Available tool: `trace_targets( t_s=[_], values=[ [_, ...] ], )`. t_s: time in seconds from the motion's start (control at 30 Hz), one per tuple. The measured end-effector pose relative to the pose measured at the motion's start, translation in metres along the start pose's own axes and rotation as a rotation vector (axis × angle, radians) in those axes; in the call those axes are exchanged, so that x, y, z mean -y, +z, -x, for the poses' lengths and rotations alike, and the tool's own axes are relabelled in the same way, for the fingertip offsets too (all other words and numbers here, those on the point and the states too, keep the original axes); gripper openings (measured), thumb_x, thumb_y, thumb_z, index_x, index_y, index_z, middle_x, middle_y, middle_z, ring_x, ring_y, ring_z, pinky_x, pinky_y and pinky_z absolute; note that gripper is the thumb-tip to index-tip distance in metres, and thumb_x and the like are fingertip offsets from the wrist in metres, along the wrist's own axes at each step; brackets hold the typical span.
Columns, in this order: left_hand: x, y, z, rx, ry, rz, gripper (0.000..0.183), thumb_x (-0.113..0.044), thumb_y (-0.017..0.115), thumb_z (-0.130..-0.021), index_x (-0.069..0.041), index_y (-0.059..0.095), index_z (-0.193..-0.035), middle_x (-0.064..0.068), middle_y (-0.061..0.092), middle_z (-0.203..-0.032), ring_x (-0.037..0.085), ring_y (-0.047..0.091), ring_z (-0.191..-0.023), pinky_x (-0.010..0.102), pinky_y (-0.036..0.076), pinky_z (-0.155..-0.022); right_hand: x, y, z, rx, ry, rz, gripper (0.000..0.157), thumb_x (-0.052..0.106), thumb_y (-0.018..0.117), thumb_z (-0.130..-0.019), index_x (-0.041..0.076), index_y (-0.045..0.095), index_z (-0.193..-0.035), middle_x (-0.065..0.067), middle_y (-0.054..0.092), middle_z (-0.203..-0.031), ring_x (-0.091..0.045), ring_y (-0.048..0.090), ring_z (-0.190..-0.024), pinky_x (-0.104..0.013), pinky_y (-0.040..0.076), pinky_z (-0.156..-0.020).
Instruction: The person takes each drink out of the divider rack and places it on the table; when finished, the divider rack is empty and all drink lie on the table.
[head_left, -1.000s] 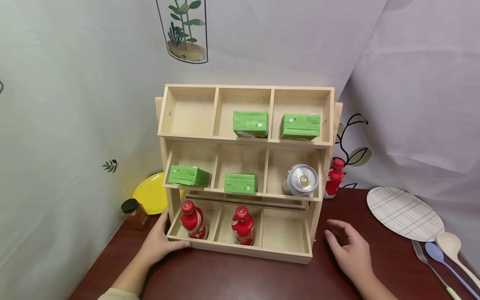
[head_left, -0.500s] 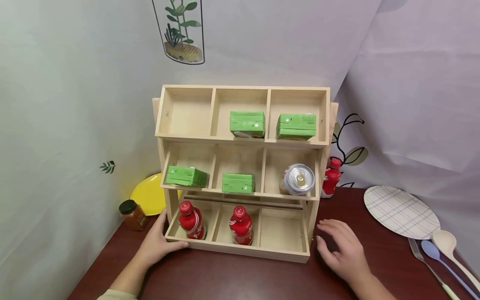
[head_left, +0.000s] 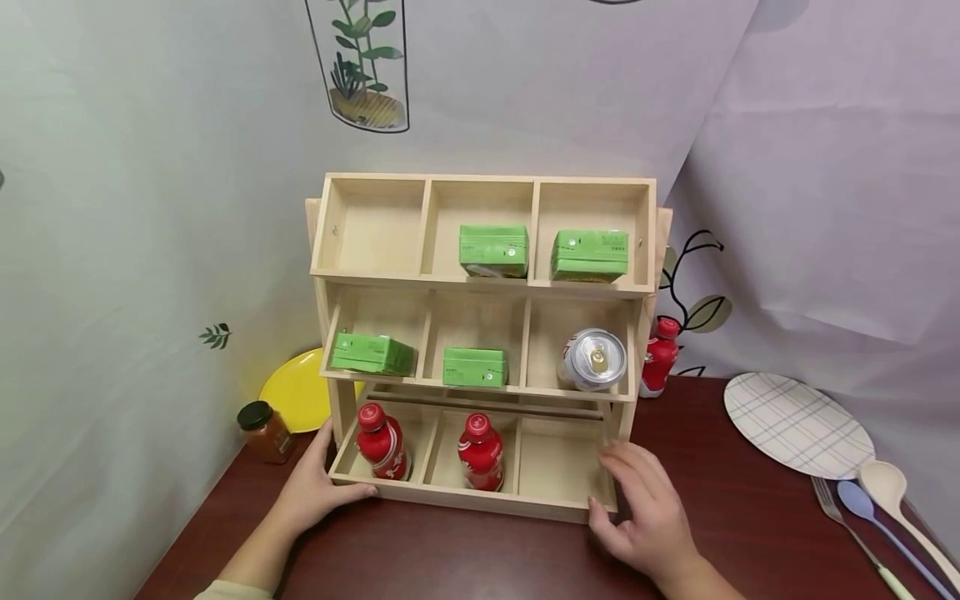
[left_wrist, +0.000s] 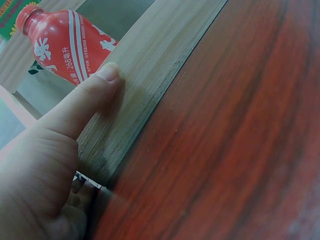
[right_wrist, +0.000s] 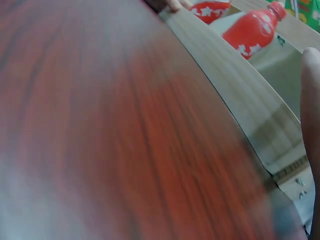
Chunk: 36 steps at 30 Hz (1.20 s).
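Note:
A three-tier wooden display rack point(head_left: 480, 501) stands on the dark red table. My left hand point(head_left: 309, 490) grips its lower left corner; in the left wrist view the thumb point(left_wrist: 82, 102) lies on the front board, while the fingers go round the side, mostly hidden. Over at the lower right corner is my right hand point(head_left: 648, 512), thumb in front and fingers extended over the side edge. Two red bottles point(head_left: 383, 446) stand in the bottom tier's left and middle compartments. Green cartons point(head_left: 475, 367) sit in the upper tiers, with a silver can point(head_left: 596, 360) at middle right.
To the left are an orange jar point(head_left: 267, 435) with a black lid and a yellow plate point(head_left: 296, 392). Behind the rack's right side stands another red bottle point(head_left: 660, 358). Farther right lie a checked plate point(head_left: 798, 423), a fork point(head_left: 847, 521), a blue spoon point(head_left: 855, 500) and a cream ladle point(head_left: 883, 485).
My right hand has moved left from the bare table to the rack's lower right corner. The left hand stays at its corner, and the items on the rack keep their places.

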<state>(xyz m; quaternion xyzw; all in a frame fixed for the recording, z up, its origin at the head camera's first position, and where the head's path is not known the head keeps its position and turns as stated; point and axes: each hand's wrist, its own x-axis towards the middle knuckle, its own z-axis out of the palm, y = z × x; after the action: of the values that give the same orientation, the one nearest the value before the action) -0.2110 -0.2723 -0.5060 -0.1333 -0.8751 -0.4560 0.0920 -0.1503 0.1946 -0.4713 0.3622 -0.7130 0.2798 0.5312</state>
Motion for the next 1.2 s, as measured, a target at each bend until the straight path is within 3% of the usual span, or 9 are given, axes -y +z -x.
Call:
trace_targets(
  t_s=[0.3, 0.53, 0.87, 1.2],
  values=[
    [0.002, -0.001, 0.0, -0.005, 0.005, 0.004, 0.119, -0.036, 0.094, -0.057, -0.035, 0.021, -0.152, 0.004, 0.046, -0.14, 0.018, 0.05, -0.114, 0.023, 0.045, -0.087, 0.006, 0.013, -0.002, 0.049, 0.018, 0.104, 0.046, 0.03, 0.063, -0.08, -0.009, 0.068, -0.103, -0.021, 0.065, -0.105, -0.042, 0.059, -0.096, -0.039, 0.042, -0.096],
    [0.0, -0.001, 0.001, -0.005, 0.002, 0.009, 0.119, -0.036, 0.094, -0.057, -0.035, 0.021, -0.152, 0.003, 0.046, -0.139, 0.018, 0.049, -0.115, 0.022, 0.045, -0.087, 0.015, 0.028, -0.005, 0.098, 0.044, 0.129, 0.057, 0.042, 0.063, -0.082, -0.008, 0.066, -0.11, -0.021, 0.064, -0.108, -0.039, 0.059, -0.1, -0.043, 0.043, -0.091],
    [0.0, 0.0, -0.001, -0.007, 0.001, 0.0, 0.121, -0.038, 0.094, -0.056, -0.035, 0.021, -0.152, 0.002, 0.046, -0.14, 0.017, 0.048, -0.117, 0.02, 0.042, -0.089, 0.036, 0.063, -0.011, 0.155, 0.063, 0.117, 0.061, 0.043, 0.065, -0.08, -0.006, 0.065, -0.116, -0.018, 0.063, -0.115, -0.038, 0.061, -0.101, -0.048, 0.047, -0.085],
    [0.0, 0.0, 0.0, -0.009, 0.009, 0.037, 0.121, -0.034, 0.095, -0.055, -0.035, 0.022, -0.151, 0.002, 0.046, -0.139, 0.016, 0.049, -0.115, 0.02, 0.043, -0.088, 0.05, 0.097, -0.012, 0.216, 0.137, 0.151, 0.078, 0.049, 0.071, -0.072, -0.003, 0.057, -0.129, -0.015, 0.062, -0.121, -0.035, 0.06, -0.106, -0.048, 0.049, -0.088]
  ],
)
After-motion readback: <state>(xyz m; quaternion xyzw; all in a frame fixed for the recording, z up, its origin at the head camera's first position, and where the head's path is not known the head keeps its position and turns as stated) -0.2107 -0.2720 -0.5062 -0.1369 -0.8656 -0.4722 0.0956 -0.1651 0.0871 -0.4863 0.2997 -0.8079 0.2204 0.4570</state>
